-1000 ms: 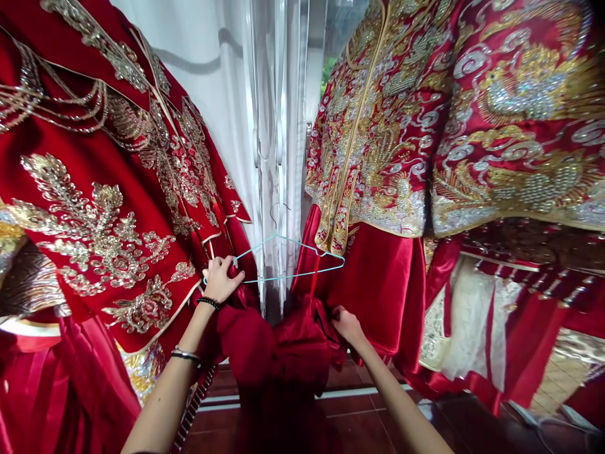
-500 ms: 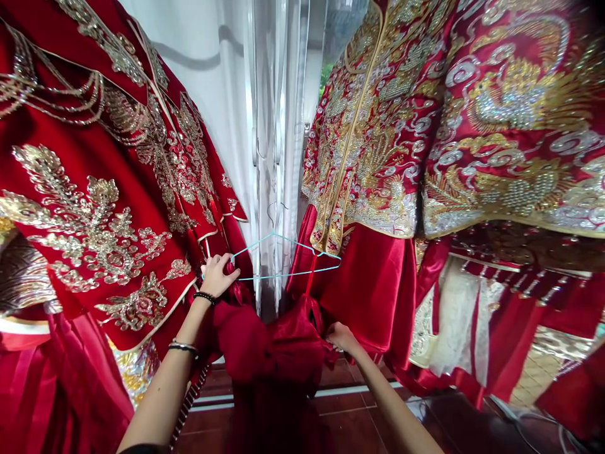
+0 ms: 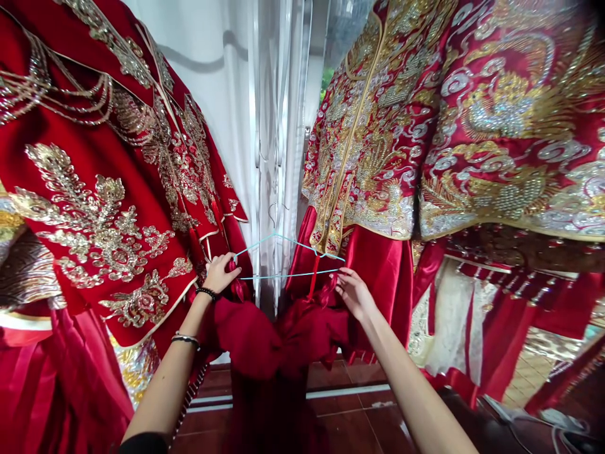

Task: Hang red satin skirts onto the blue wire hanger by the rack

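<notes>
A light-blue wire hanger (image 3: 292, 275) spans the space between my hands, its metal hook pointing up. My left hand (image 3: 220, 275) is closed at the hanger's left end, with dark red fabric bunched beside the fingers. From the hanger hangs a dark red dress (image 3: 278, 343) with a ruffled top and thin straps. My right hand (image 3: 355, 292) pinches the dress's right strap and touches, or nearly touches, the hanger's right end. The dress's lower part falls into shadow between my forearms.
Red embroidered jackets hang close on the left (image 3: 89, 151) and on the right (image 3: 378, 126). A white curtain (image 3: 203, 38) and metal door frame stand behind the hanger. Cables (image 3: 515, 416) lie at the lower right above the tiled floor (image 3: 350, 416).
My right hand has risen from beside the dress to the hanger's right end, bringing the dress's right side up with it. My left hand stays at the left end.
</notes>
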A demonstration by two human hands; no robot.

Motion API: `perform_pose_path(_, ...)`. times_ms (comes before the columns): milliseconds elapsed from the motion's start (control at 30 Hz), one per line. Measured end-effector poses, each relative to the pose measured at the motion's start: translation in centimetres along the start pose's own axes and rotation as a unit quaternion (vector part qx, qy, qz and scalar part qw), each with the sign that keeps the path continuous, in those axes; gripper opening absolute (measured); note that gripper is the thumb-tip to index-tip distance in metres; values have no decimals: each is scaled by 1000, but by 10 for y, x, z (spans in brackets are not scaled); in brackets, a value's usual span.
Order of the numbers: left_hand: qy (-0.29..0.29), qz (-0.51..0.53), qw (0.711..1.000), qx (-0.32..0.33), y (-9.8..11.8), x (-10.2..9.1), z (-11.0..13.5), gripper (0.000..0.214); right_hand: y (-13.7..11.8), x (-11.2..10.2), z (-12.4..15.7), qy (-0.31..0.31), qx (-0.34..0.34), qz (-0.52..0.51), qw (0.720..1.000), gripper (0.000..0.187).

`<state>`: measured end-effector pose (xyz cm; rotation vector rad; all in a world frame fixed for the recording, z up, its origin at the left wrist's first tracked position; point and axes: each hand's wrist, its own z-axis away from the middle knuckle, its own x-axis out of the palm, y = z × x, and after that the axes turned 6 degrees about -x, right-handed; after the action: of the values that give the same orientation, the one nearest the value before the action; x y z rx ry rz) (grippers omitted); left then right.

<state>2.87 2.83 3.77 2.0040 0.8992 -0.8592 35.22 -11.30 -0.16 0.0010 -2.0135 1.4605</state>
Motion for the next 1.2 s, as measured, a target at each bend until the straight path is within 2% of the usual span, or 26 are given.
perform_pose_path(167,-14,43,999,12,-4,5,-5,23,-18,-1,-3,-35,-103,30,994,37)
perform_pose_path(367,-21,60,998,11,-9,8,-13,27,-25,-26,-3,-28,-162,21,986,44)
perform_pose_path(500,-28,74,997,10,-9,8,-16,25,-41,-32,-5,2,-157,-3,988,48)
perform_pose_path(600,-36,84,996,8,-6,8,-15,22,-57,-21,-3,-18,-141,30,989,48)
perform_pose_path(767,-59,87,994,-16,-1,10,-11,22,-82,19,4,-61,-97,67,991,52)
perform_pose_path(867,-63,86,994,-24,3,12,-8,21,-86,41,2,-73,-80,119,987,47)
perform_pose_path(1000,-65,88,994,-22,6,12,-3,19,-86,56,-6,-63,-79,180,978,44)
perform_pose_path(1067,-72,90,993,-22,8,11,-1,18,-88,60,-11,-71,-87,244,963,39)
perform_pose_path(1100,-76,88,993,-24,8,10,-1,19,-90,63,-12,-77,-99,300,946,35)
perform_pose_path(1133,-77,86,993,-26,9,10,0,19,-94,65,-12,-84,-116,373,917,30)
perform_pose_path(1167,-77,82,993,-28,10,9,1,19,-98,68,-11,-87,-135,458,874,24)
perform_pose_path(1200,-76,78,994,-29,10,9,2,18,-102,72,-10,-86,-154,545,819,18)
